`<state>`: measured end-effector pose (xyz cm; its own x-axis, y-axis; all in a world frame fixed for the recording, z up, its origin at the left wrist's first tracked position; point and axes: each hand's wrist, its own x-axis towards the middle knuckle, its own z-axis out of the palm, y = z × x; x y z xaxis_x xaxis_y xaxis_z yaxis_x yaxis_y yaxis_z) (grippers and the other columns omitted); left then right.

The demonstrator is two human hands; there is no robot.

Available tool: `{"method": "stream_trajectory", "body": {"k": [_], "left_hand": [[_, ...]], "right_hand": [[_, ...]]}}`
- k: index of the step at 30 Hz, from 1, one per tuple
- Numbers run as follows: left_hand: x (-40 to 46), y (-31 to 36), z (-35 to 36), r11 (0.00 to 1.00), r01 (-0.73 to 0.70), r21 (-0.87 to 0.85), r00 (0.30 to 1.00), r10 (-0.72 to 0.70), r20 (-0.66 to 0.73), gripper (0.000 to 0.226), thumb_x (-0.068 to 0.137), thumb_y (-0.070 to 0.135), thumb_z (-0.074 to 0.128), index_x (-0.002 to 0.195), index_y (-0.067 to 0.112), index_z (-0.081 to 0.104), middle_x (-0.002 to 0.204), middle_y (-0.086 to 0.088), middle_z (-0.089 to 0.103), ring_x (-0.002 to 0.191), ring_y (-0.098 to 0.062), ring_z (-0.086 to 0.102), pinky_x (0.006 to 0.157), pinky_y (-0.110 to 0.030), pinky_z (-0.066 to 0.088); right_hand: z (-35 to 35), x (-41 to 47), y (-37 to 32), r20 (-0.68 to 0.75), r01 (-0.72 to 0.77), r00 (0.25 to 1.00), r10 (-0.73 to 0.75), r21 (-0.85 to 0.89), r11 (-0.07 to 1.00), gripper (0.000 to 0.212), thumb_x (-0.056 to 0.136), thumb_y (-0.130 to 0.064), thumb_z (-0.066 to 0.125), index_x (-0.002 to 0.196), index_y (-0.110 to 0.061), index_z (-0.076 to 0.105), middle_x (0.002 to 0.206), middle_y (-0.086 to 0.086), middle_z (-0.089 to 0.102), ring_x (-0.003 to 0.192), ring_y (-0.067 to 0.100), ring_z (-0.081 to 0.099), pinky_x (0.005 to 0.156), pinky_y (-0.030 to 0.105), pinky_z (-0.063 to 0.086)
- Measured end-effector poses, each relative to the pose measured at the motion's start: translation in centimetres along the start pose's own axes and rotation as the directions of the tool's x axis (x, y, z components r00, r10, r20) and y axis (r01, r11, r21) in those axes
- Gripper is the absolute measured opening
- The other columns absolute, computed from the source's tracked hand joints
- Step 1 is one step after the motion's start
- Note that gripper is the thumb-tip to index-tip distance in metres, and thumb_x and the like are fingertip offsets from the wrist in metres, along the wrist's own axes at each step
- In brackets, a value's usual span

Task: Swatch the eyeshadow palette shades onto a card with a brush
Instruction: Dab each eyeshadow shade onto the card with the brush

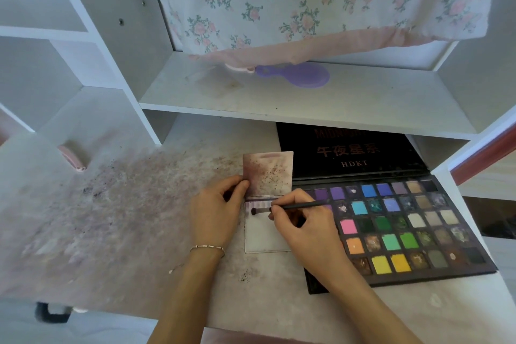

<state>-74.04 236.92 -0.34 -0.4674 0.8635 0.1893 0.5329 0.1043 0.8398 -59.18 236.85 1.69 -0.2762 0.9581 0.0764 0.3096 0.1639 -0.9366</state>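
I see my right hand (pixel 303 227) pinching the brush (pixel 290 207), its tip on the card (pixel 265 237) left of my fingers, while my left hand (pixel 216 209) pinches the card's upper edge.

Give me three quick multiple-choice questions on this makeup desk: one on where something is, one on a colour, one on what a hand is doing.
1. Where is the open eyeshadow palette?
A. right of the card
B. on the upper shelf
C. left of the card

2. What colour is the hand mirror on the shelf?
A. green
B. purple
C. orange

3. What is the right hand doing?
A. resting flat
B. lifting the palette
C. holding the brush

Answers: 1 A, the palette lies just right of the card. 2 B, it is lilac purple. 3 C, its fingers pinch the brush, tip on the card.
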Motion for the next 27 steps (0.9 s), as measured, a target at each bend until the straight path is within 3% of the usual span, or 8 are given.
{"method": "stream_trajectory", "body": {"k": [8, 15, 22, 27], "left_hand": [[-0.01, -0.04, 0.02, 1.000, 0.017, 0.014, 1.000, -0.017, -0.003, 0.014, 0.083, 0.020, 0.064, 0.094, 0.020, 0.072, 0.078, 0.024, 0.059, 0.070, 0.010, 0.054, 0.064, 0.000, 0.039], [-0.04, 0.01, 0.00, 1.000, 0.026, 0.001, 1.000, -0.026, -0.007, 0.015, 0.082, 0.020, 0.064, 0.094, 0.019, 0.072, 0.083, 0.018, 0.062, 0.075, -0.001, 0.059, 0.071, -0.015, 0.045], [-0.04, 0.04, -0.02, 0.999, 0.027, 0.032, 1.000, -0.028, 0.002, 0.017, 0.083, 0.022, 0.063, 0.097, 0.020, 0.072, 0.083, 0.018, 0.062, 0.075, 0.000, 0.058, 0.070, -0.011, 0.043], [-0.01, -0.01, 0.02, 0.999, 0.024, 0.030, 1.000, -0.024, -0.004, 0.016, 0.082, 0.022, 0.064, 0.096, 0.019, 0.072, 0.082, 0.019, 0.061, 0.074, 0.001, 0.058, 0.069, -0.012, 0.043]], "right_hand": [[0.04, 0.05, 0.08, 0.032, -0.013, 0.999, 0.014, -0.044, 0.999, 0.013, 0.083, -0.011, 0.060, 0.076, -0.021, 0.058, 0.068, 0.001, 0.064, 0.063, 0.010, 0.057, 0.055, 0.022, 0.047], [0.05, 0.12, 0.08, 0.032, -0.018, 0.999, 0.020, -0.066, 0.998, 0.012, 0.084, -0.012, 0.059, 0.077, -0.022, 0.057, 0.070, 0.004, 0.064, 0.066, 0.013, 0.057, 0.058, 0.027, 0.049], [0.00, 0.06, 0.15, 0.044, -0.006, 0.999, 0.009, -0.077, 0.997, 0.012, 0.083, -0.011, 0.060, 0.076, -0.020, 0.057, 0.068, -0.001, 0.063, 0.065, 0.009, 0.055, 0.055, 0.020, 0.046], [0.11, 0.11, 0.08, 0.036, -0.007, 0.999, 0.010, -0.088, 0.996, 0.020, 0.085, -0.012, 0.058, 0.076, -0.030, 0.053, 0.071, -0.001, 0.063, 0.067, 0.008, 0.057, 0.057, 0.020, 0.048]]}}
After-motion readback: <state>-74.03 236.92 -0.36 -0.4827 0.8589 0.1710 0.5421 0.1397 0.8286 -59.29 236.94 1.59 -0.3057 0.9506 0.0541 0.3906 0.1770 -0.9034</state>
